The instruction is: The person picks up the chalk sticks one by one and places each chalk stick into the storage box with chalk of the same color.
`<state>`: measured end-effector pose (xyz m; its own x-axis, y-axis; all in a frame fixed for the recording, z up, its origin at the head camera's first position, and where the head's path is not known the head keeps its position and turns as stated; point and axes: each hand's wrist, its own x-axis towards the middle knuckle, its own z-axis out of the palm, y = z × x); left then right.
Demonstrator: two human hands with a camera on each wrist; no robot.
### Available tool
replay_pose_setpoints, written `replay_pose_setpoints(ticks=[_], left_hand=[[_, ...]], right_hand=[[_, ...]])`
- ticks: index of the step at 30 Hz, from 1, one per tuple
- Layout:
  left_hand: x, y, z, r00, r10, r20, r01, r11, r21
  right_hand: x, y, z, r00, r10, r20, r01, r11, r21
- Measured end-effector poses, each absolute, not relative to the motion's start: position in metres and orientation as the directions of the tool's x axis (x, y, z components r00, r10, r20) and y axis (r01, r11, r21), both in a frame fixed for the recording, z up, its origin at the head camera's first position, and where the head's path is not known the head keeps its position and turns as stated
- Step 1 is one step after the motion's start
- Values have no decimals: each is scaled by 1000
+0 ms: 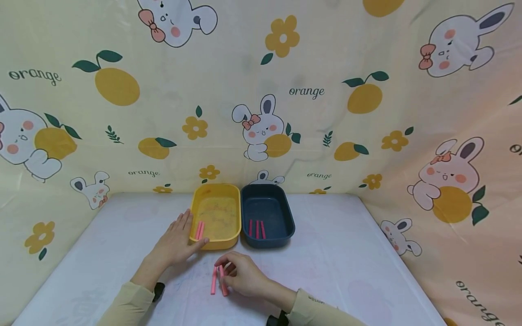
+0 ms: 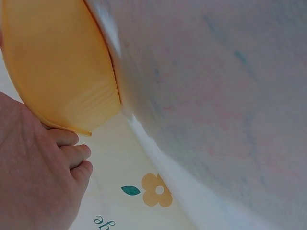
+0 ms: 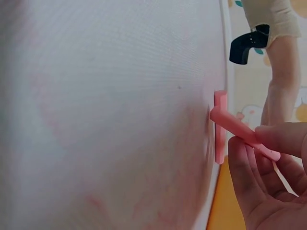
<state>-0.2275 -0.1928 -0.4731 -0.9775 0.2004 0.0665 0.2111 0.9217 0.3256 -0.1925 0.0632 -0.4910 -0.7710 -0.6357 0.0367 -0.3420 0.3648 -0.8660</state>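
Observation:
My left hand [image 1: 176, 237] lies against the left side of the yellow bin [image 1: 222, 244]. Its fingers stretch along the outside wall and the thumb reaches over the front rim; the left wrist view shows the fingers beside the rim. In front of that bin, my right hand [image 1: 244, 275] pinches a pink stick [image 3: 235, 125] between thumb and fingers, tilted over the white table. A second pink stick [image 1: 214, 280] lies on the table just left of the held one. Two pink sticks [image 1: 200, 230] rest inside the yellow bin near its front left corner.
A dark blue bin [image 1: 268, 243] stands right beside the yellow one, with three pink sticks [image 1: 257, 229] inside near its front. White sheeting covers the table [image 1: 334, 267]. Behind it hangs a cream cloth [image 1: 244, 59] printed with rabbits and oranges.

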Motion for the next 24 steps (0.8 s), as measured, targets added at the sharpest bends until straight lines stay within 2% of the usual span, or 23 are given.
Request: replay_pose_setpoints(ticks=[24], left_hand=[[-228, -195, -476, -977, 200, 78, 215, 922, 321]], right_hand=[[-203, 64, -477, -816, -534, 222, -403, 249, -881]])
